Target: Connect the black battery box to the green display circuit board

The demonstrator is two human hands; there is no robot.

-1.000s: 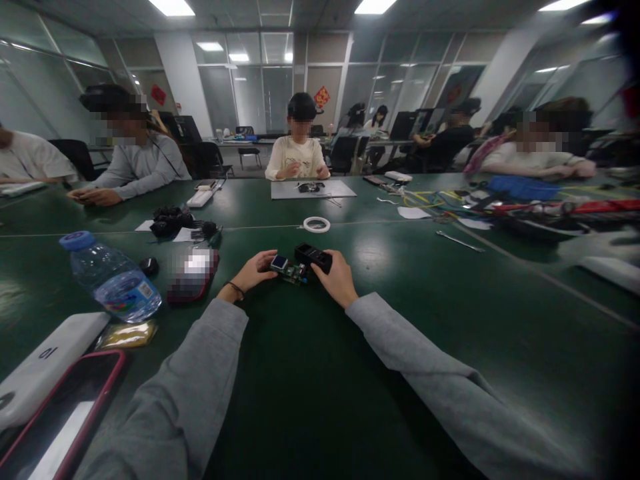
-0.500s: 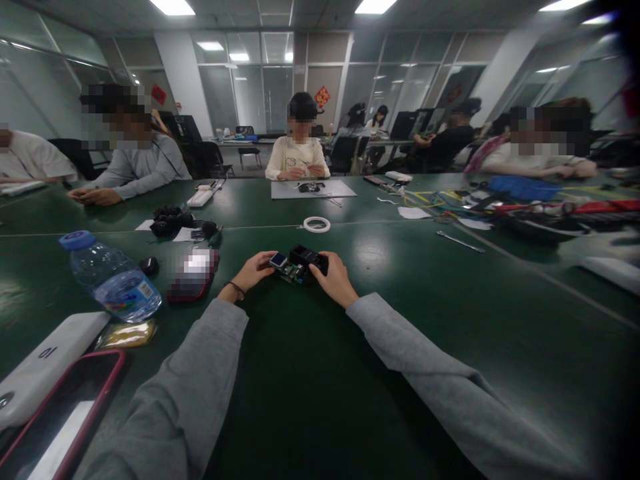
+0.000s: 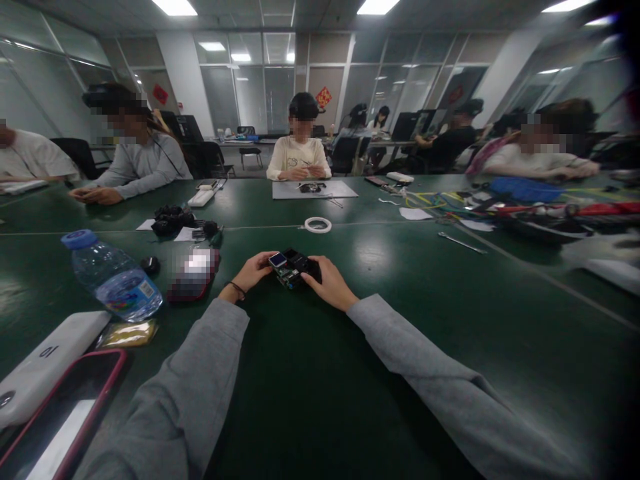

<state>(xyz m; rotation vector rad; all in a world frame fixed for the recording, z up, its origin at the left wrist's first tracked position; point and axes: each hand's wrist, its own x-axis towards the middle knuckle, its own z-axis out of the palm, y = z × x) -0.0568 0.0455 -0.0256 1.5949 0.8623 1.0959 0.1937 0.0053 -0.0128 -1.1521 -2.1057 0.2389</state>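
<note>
Over the green table, my left hand grips the left edge of a small circuit board that carries a little square screen. A dark bracelet circles that wrist. My right hand is closed around a black plastic case, thumb on its near side. Board and case sit close together, the case behind and to the right of the board. Whether the two are joined I cannot tell. My fingers hide the outer ends of both.
On my left are a water bottle, a phone, a white device and a red-edged phone. A white ring lies beyond my hands. Cables and a wrench are to the right. A person sits opposite.
My right hand has moved slightly left with the black case, bringing it closer against the circuit board. My left hand has stayed nearly where it was.
</note>
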